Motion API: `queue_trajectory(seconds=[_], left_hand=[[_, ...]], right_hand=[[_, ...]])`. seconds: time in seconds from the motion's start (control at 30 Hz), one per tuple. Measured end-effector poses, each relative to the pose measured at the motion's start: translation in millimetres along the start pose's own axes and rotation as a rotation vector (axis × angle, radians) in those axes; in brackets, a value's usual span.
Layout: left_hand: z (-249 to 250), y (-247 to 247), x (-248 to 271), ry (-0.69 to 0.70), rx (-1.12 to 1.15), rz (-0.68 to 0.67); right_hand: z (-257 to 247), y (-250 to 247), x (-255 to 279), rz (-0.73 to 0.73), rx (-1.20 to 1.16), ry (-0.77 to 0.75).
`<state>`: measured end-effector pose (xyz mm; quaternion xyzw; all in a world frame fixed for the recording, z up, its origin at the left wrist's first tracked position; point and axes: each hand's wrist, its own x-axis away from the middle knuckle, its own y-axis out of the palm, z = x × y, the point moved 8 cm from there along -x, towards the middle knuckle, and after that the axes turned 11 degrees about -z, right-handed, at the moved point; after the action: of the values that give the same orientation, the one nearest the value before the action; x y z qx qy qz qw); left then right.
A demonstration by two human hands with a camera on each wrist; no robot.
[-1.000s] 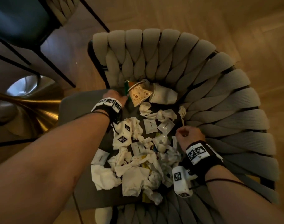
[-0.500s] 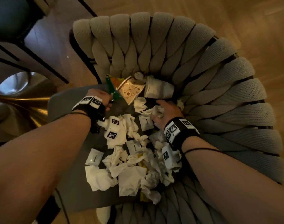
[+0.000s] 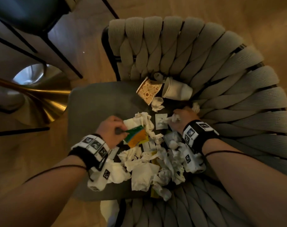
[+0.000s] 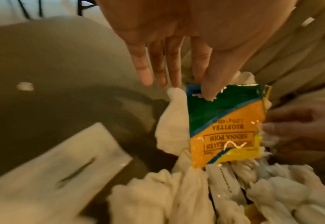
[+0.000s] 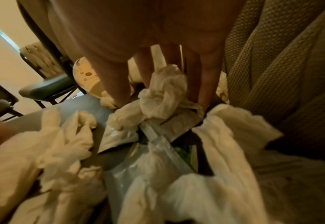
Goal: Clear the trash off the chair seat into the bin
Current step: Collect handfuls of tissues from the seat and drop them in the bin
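Back from the chair's rear comes the left hand [image 3: 110, 130], now pinching the green-and-orange tea packet [image 4: 227, 123] by its top edge between thumb and forefinger, over the crumpled tissues [image 3: 143, 175] heaped on the seat [image 3: 97, 99]; right hand [image 3: 180, 117] has fingers closed on a tissue wad [image 5: 164, 89] mid-seat; beyond, two paper cups [image 3: 176, 90] lie tipped against the woven backrest [image 3: 155, 51]
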<state>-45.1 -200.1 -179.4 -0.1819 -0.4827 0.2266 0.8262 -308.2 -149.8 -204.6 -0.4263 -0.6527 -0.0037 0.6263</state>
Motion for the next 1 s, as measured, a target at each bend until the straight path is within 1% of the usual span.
queue_trajectory(seconds=[0.1,0.2,0.27,0.33,0.43,0.5,0.6,0.67,0.7,0.77,0.8,0.87,0.93,1.0], left_hand=[[35.7,13.3,-27.5,0.131,-0.096,-0.069],[61.1,23.0,-49.8,0.242,-0.239,-0.153],[67.3,29.0,-59.0,0.264,-0.330,-0.196],[65.7,30.7,-63.9,0.255,-0.375,-0.204],[62.3,20.5,-61.4,0.249,-0.306,-0.167],[55.3,10.4,-54.3,0.238,-0.248,-0.145],[44.7,-9.0,-38.8,0.225,-0.129,-0.079],[36.5,-21.4,-27.2,0.203,-0.045,-0.024],[31.4,-27.1,-21.3,0.181,0.007,0.000],[20.9,-37.3,-11.2,0.158,0.112,0.060],[14.9,-40.2,-6.9,0.150,0.137,0.086],[3.2,-41.8,2.5,0.128,0.162,0.123],[-8.1,-39.6,10.4,0.098,0.180,0.138],[-17.3,-35.7,18.3,0.069,0.184,0.131]], right_hand=[[-7.6,7.6,-2.1,-0.032,0.060,-0.004],[-10.9,17.5,-4.3,-0.108,0.143,-0.024],[-12.6,20.3,-4.7,-0.100,0.170,-0.040],[-12.4,22.5,-7.9,-0.091,0.181,-0.038],[-12.0,22.7,-14.1,-0.097,0.169,-0.004],[-14.5,22.5,-17.3,-0.127,0.178,0.011],[-19.3,22.1,-20.4,-0.186,0.280,0.027],[-20.4,20.1,-17.7,-0.192,0.345,0.024],[-20.5,17.8,-15.4,-0.174,0.364,0.008],[-23.2,10.7,-8.5,-0.093,0.378,-0.055],[-26.3,8.1,-5.1,-0.049,0.371,-0.101],[-38.7,7.9,0.6,-0.015,0.372,-0.196],[-54.3,14.8,2.4,-0.049,0.356,-0.259],[-64.3,26.7,0.1,-0.141,0.334,-0.256]])
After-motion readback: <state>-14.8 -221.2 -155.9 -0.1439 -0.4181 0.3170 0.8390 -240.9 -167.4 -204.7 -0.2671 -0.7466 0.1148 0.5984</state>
